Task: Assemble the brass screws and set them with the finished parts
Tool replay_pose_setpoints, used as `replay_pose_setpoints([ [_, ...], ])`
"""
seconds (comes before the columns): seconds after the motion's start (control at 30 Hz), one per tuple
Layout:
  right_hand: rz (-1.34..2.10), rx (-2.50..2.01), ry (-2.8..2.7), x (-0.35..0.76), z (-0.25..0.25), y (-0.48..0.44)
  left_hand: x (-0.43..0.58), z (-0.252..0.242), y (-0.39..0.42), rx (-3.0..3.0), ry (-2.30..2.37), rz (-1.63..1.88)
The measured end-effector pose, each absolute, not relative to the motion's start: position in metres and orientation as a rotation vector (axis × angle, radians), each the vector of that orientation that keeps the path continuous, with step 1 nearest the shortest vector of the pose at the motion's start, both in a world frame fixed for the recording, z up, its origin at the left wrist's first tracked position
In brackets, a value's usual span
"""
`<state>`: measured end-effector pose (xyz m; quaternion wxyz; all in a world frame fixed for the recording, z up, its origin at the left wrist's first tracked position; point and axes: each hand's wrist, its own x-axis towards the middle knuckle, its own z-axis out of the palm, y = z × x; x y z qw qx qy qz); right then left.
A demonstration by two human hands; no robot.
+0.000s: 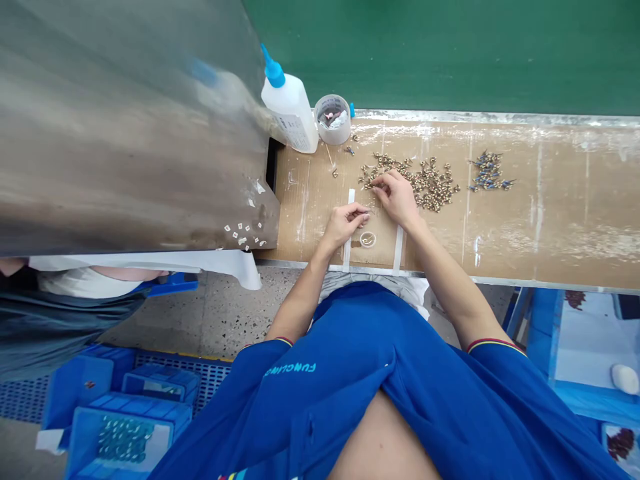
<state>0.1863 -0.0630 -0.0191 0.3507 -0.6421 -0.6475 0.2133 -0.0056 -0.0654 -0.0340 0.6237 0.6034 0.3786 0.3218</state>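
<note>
My left hand [349, 223] is over the cardboard-covered bench, its fingers pinched on something too small to make out. Up and to the right, my right hand [395, 193] has its thumb and fingertips together at the left edge of a pile of small brass-coloured pieces [434, 185]; what they grip, if anything, is hidden. Below and between the hands, a small round ring or dish [368, 239] lies between two white tape strips. A smaller heap of brass pieces with blue parts [487, 172] lies farther right.
A white bottle with a blue nozzle [293, 113] and a tape roll holding scraps [333, 120] stand at the back left. A metal panel [125, 133] rises at left. Blue crates [120, 433] sit below, near another person's clothing [65, 320].
</note>
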Motion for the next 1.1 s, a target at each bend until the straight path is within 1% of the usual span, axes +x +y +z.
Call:
replay_pose_setpoints([
  [0.17, 0.519, -1.704, -1.757, 0.187, -0.026, -0.062, -0.006, -0.034, -0.066, 1.407, 0.878, 0.718],
  [0.33, 0.558, -1.736, -1.706, 0.197, -0.025, -0.075, -0.006, -0.034, -0.065, 1.476, 0.870, 0.725],
  [0.43, 0.677, -1.692, -1.546, 0.199, -0.022, -0.088, -0.005, -0.034, -0.065, 1.521, 0.876, 0.734],
  [0.6, 1.004, -1.555, -1.182, 0.190, -0.021, -0.108, -0.003, -0.031, -0.066, 1.618, 0.888, 0.755],
  [0.7, 1.102, -1.478, -1.054, 0.180, -0.022, -0.114, -0.002, -0.028, -0.067, 1.717, 0.903, 0.768],
  [0.87, 1.120, -1.442, -0.916, 0.169, -0.024, -0.114, 0.001, -0.025, -0.067, 1.792, 0.925, 0.761],
  [1.1, 1.079, -1.477, -1.012, 0.169, -0.027, -0.115, 0.005, -0.026, -0.067, 1.801, 0.970, 0.734],
])
